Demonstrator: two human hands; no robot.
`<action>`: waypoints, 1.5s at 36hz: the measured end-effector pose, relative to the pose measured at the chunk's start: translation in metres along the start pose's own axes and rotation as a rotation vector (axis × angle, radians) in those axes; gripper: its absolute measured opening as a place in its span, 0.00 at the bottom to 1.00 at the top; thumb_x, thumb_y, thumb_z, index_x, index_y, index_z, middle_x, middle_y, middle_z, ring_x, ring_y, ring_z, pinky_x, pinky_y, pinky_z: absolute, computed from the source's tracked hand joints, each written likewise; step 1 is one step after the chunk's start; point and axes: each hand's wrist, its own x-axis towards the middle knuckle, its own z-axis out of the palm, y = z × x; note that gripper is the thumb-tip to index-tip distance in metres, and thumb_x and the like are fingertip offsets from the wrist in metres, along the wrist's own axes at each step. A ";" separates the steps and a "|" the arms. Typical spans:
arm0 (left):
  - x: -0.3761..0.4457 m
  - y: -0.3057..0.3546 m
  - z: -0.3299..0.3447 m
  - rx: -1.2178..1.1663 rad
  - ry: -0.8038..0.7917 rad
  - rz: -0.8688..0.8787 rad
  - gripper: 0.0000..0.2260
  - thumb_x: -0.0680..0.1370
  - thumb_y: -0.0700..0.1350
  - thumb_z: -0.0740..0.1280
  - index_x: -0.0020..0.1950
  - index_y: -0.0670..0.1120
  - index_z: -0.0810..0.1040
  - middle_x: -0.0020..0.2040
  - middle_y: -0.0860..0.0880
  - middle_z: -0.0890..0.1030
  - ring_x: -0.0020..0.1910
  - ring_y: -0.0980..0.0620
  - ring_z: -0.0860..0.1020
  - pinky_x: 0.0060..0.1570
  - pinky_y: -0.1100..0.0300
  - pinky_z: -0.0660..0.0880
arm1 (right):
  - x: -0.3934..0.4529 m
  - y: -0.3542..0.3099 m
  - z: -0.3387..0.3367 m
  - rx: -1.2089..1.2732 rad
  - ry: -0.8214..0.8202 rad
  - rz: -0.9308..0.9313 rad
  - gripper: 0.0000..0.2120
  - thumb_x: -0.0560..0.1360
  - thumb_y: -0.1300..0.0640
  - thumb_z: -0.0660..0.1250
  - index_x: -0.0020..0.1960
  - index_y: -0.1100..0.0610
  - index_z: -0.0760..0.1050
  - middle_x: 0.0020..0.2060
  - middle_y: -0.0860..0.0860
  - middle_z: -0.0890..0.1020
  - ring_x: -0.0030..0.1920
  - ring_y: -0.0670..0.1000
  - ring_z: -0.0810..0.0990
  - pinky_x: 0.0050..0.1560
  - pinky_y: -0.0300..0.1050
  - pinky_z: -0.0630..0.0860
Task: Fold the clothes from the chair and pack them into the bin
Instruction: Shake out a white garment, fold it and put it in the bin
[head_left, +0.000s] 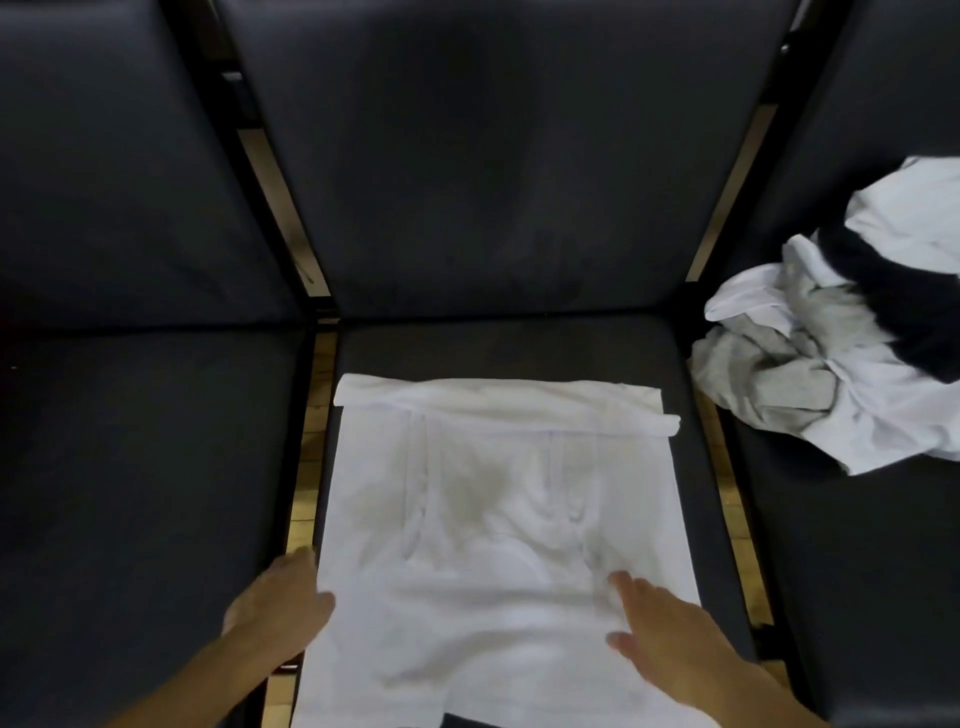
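early stage: white undergarment (498, 545) lies flat on middle chair seat (519, 348), right hand (670, 639) pressing it flat-fingered, left hand (275, 608) at its edge, grip unclear; unfolded pile (831, 353) waits right, bin unseen.

The setting is an indoor seating area of the waiting-room or hall type, not identifiable more closely. A row of identical dark padded chairs (498, 171) stands side by side, each with an upholstered seat and backrest on a black metal frame (270, 171), and wood-pattern flooring (306, 431) shows through the narrow gaps between the seats. Loose laundry, a pile of white, grey and black clothes (831, 353), lies on the right-hand seat.
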 end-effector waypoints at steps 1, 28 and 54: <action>0.003 0.009 -0.004 -0.009 0.092 0.090 0.09 0.79 0.47 0.62 0.58 0.49 0.69 0.51 0.54 0.74 0.47 0.58 0.77 0.49 0.64 0.76 | 0.003 -0.003 -0.010 -0.005 0.063 -0.001 0.22 0.81 0.48 0.55 0.72 0.52 0.54 0.61 0.49 0.71 0.60 0.50 0.74 0.55 0.43 0.72; 0.134 0.071 -0.118 -0.917 0.311 -0.184 0.04 0.79 0.44 0.63 0.49 0.44 0.75 0.48 0.41 0.79 0.45 0.43 0.78 0.45 0.51 0.77 | 0.109 0.047 -0.134 0.872 0.694 0.558 0.09 0.76 0.51 0.65 0.40 0.55 0.73 0.39 0.60 0.80 0.42 0.62 0.81 0.42 0.58 0.80; 0.047 0.043 -0.129 -1.057 0.207 -0.050 0.02 0.82 0.39 0.59 0.54 0.44 0.70 0.48 0.39 0.79 0.43 0.43 0.82 0.36 0.49 0.80 | 0.008 0.049 -0.136 1.400 0.424 0.450 0.09 0.73 0.69 0.68 0.49 0.62 0.69 0.47 0.64 0.80 0.44 0.60 0.83 0.42 0.53 0.80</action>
